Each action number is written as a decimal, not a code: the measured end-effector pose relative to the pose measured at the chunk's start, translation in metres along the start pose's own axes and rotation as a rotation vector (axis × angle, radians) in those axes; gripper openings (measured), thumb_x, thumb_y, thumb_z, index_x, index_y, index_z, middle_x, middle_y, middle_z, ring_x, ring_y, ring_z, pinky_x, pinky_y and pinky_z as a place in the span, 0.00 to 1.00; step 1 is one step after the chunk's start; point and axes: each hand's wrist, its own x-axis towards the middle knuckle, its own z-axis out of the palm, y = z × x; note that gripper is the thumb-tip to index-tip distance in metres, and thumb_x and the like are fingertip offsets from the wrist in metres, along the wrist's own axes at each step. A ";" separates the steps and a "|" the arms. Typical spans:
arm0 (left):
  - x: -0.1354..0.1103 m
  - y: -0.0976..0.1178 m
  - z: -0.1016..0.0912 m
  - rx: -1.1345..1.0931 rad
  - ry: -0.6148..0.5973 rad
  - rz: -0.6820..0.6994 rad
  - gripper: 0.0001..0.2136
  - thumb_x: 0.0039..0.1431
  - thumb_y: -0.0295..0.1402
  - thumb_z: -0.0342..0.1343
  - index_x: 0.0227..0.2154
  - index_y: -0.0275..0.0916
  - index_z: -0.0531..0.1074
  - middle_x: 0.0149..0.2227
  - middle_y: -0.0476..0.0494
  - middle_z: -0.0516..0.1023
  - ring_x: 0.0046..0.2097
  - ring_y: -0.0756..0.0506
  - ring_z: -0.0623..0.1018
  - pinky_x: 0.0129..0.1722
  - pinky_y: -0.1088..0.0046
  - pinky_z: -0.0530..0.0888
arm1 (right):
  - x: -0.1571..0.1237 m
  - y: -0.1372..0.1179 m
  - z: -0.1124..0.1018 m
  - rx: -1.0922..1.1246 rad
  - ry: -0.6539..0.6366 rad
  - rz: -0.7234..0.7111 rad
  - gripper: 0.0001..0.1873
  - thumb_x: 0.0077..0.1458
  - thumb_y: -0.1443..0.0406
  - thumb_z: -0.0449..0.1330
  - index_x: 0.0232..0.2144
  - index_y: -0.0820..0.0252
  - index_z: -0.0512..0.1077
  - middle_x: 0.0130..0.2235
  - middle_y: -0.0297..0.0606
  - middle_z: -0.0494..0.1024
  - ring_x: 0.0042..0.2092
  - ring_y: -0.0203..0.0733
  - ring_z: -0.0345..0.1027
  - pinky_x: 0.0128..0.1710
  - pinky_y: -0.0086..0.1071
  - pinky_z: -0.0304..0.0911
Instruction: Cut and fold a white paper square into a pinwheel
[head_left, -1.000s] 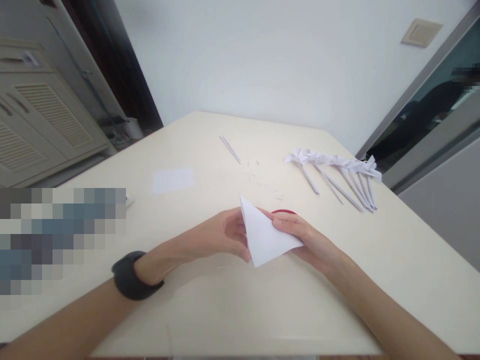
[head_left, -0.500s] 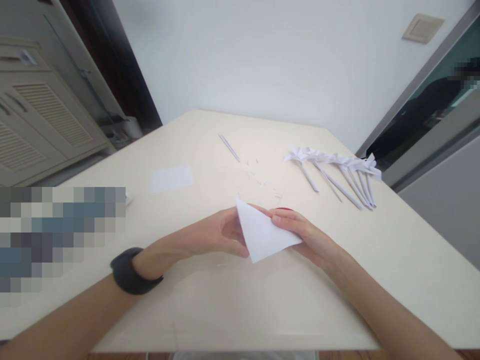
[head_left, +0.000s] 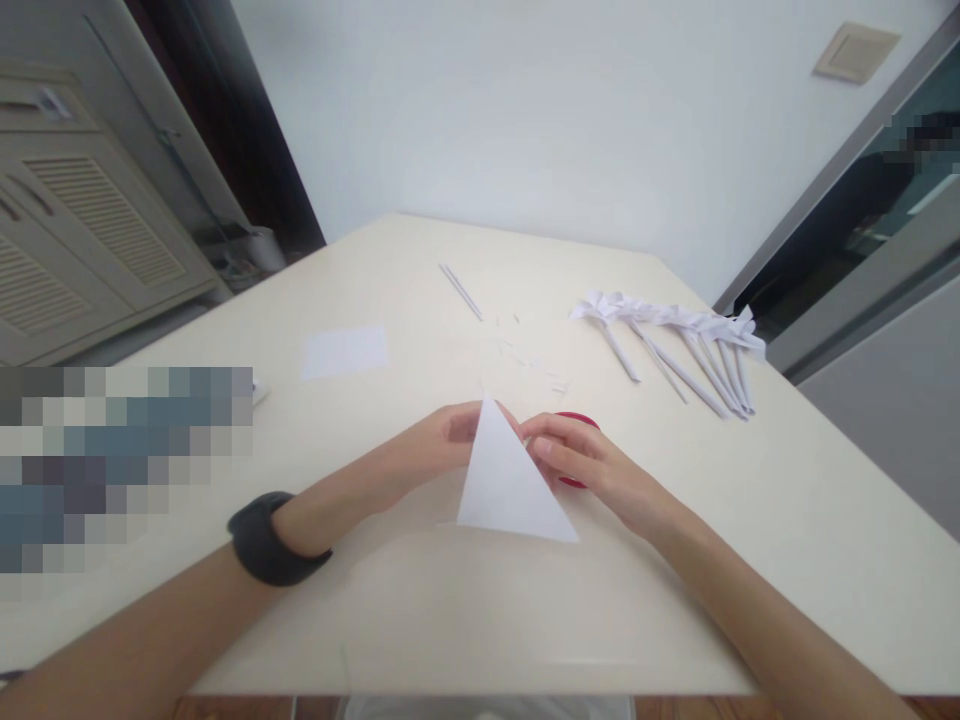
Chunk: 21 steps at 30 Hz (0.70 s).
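A white sheet of paper [head_left: 510, 485], triangular in outline, hangs between my hands above the table, its point facing away from me. Behind its left side, my left hand [head_left: 454, 435] is closed on it, with most of the fingers hidden by the sheet. At the right edge, my right hand [head_left: 581, 455] has bent fingers that seem to pinch the paper. Beneath and beside that hand, curved red parts [head_left: 577, 416] of an object on the table show; the rest is covered.
A flat white rectangle of paper [head_left: 345, 352] lies at left. Farther back are thin rolled paper sticks [head_left: 460, 291] and small paper scraps [head_left: 517, 352]. At right rests a row of folded white paper [head_left: 667, 317] with several rolled stems. The wall [head_left: 510, 120] borders the table's far edge.
The paper has turned, so its wide end now points toward me. My right hand has shifted along its edge, and more of the red object shows.
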 end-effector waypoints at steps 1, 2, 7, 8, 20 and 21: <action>0.000 0.001 0.001 0.001 0.002 -0.001 0.07 0.49 0.36 0.59 0.29 0.40 0.68 0.36 0.47 0.77 0.37 0.45 0.75 0.35 0.72 0.69 | 0.000 0.001 0.000 -0.003 -0.022 -0.014 0.11 0.61 0.60 0.51 0.40 0.58 0.69 0.31 0.33 0.68 0.32 0.34 0.61 0.34 0.29 0.58; 0.001 0.001 0.001 0.001 0.000 0.002 0.07 0.50 0.37 0.58 0.28 0.40 0.67 0.35 0.47 0.77 0.37 0.45 0.75 0.34 0.72 0.69 | 0.001 0.001 0.001 -0.005 -0.040 -0.022 0.11 0.61 0.60 0.51 0.42 0.58 0.69 0.31 0.33 0.69 0.32 0.34 0.62 0.35 0.30 0.59; 0.001 0.002 0.003 0.017 0.057 0.024 0.09 0.51 0.40 0.56 0.26 0.40 0.67 0.30 0.49 0.77 0.33 0.46 0.75 0.31 0.73 0.68 | 0.002 0.008 0.003 -0.091 -0.033 -0.008 0.14 0.60 0.57 0.51 0.47 0.54 0.66 0.34 0.34 0.69 0.36 0.37 0.65 0.38 0.34 0.61; 0.001 0.001 0.002 0.017 0.092 0.025 0.09 0.51 0.40 0.56 0.27 0.40 0.68 0.31 0.48 0.77 0.33 0.46 0.75 0.31 0.73 0.68 | 0.002 0.009 0.003 -0.121 -0.012 -0.008 0.15 0.59 0.57 0.52 0.48 0.53 0.64 0.37 0.35 0.70 0.38 0.38 0.65 0.39 0.35 0.61; 0.001 -0.012 -0.011 -0.078 0.381 0.082 0.03 0.53 0.33 0.51 0.30 0.40 0.65 0.34 0.48 0.79 0.27 0.48 0.75 0.23 0.76 0.68 | 0.000 0.015 0.014 -0.333 0.050 -0.076 0.39 0.46 0.61 0.65 0.57 0.46 0.52 0.54 0.38 0.63 0.42 0.39 0.64 0.32 0.32 0.64; 0.001 -0.012 -0.010 -0.085 0.379 0.080 0.03 0.53 0.33 0.51 0.29 0.40 0.65 0.33 0.48 0.79 0.26 0.48 0.75 0.23 0.77 0.68 | 0.000 0.015 0.014 -0.339 0.058 -0.091 0.34 0.49 0.62 0.63 0.56 0.47 0.55 0.52 0.38 0.66 0.41 0.38 0.64 0.33 0.32 0.64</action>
